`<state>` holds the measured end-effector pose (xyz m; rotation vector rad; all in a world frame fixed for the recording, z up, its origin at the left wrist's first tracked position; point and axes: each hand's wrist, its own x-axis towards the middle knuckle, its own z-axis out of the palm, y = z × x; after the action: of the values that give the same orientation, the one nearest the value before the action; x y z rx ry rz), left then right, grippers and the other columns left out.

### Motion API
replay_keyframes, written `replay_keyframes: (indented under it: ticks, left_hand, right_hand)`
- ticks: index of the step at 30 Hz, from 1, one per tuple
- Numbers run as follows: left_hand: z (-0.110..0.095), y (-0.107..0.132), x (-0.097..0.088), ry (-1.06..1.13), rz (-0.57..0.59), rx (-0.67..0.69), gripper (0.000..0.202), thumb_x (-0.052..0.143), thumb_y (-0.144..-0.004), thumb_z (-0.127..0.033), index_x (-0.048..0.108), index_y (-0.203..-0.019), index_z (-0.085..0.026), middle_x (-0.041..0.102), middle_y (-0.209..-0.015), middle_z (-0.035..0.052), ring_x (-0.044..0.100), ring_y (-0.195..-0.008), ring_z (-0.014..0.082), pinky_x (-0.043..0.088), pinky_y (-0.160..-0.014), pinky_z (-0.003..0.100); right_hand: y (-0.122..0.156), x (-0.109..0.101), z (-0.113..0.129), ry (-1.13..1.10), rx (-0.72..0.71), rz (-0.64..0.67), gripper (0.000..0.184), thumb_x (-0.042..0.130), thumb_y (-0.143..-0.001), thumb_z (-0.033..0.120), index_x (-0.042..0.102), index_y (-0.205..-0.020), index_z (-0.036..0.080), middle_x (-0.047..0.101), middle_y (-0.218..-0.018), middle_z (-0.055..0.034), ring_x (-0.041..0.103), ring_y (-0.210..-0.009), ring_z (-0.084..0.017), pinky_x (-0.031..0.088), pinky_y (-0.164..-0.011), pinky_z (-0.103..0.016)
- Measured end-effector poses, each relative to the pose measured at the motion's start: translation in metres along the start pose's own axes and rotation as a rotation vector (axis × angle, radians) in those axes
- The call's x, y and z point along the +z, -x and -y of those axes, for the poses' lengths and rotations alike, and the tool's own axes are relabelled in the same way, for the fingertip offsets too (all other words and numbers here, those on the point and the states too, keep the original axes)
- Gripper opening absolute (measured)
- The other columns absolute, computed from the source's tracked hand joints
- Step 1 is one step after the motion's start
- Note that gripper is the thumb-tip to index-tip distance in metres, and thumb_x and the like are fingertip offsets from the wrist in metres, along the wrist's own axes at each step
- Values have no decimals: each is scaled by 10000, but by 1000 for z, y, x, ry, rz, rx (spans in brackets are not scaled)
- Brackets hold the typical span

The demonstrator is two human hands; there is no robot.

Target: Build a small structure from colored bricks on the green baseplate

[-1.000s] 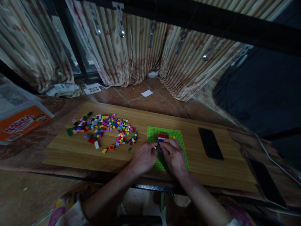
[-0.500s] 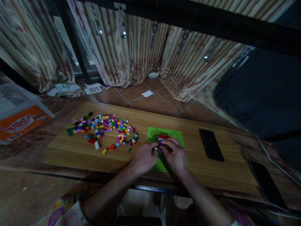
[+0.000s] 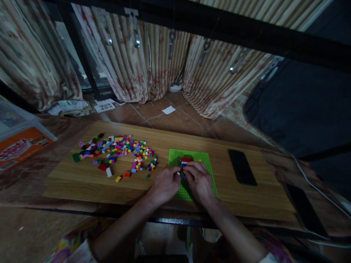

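Observation:
A green studded baseplate (image 3: 208, 166) lies on the wooden board, partly under both hands. On it stands a small stack of building bricks (image 3: 187, 160), red on top with white and blue below. My left hand (image 3: 166, 183) is closed at the stack's front left, a small white brick (image 3: 178, 173) showing at its thumb and fingertip. My right hand (image 3: 200, 182) is closed too, its bent fingertips against the front of the stack. Purple bits show between the hands. The fingers hide the stack's lower front.
Many loose coloured bricks (image 3: 120, 146) are spread over the board's left half. A black phone (image 3: 241, 167) lies right of the baseplate, with another dark flat device (image 3: 305, 210) beyond. At far left is a clear tub with an orange label (image 3: 24, 144).
The whole view has shifted slightly left. Both hands stay at the stack; my right fingers have bent further over its front, and more of its red top shows.

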<state>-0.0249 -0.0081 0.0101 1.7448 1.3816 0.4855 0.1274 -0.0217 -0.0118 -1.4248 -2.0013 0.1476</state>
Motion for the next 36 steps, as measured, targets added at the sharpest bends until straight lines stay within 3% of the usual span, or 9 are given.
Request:
replay_keyframes:
  ticks: [10, 19, 28, 36]
  left_hand:
    - [-1, -1, -5, -15, 9, -25, 393, 417, -844, -201, 645, -1163, -184, 721, -977, 54, 649, -917, 183, 467, -872, 283]
    - [-1, -3, -4, -28, -5, -26, 365, 444, -831, -192, 668, -1119, -201, 718, -983, 46, 648, -899, 178, 464, -864, 275]
    - [1, -3, -5, -13, -4, -16, 368, 443, -830, -202, 666, -1122, -196, 721, -968, 48, 650, -876, 175, 468, -855, 283]
    - [-1, -1, -6, -30, -6, -19, 365, 453, -816, -203, 668, -1111, -207, 720, -979, 46, 650, -862, 176, 469, -854, 289]
  right_hand:
    - [-2, -53, -36, -35, 242, -100, 169, 564, -846, 327, 675, -826, 202, 637, -892, -65, 596, -849, -218, 486, -757, -363]
    - [1, -24, -32, -10, 91, -15, 142, 546, -861, 251, 684, -840, 229, 634, -944, -59, 573, -910, -214, 482, -818, -384]
    - [4, -32, -37, 82, 81, -24, 162, 534, -864, 236, 694, -850, 222, 633, -943, -74, 563, -915, -229, 482, -810, -390]
    - [6, -26, -33, 72, 127, -50, 139, 557, -815, 201, 693, -837, 215, 628, -941, -77, 584, -903, -223, 489, -815, -380]
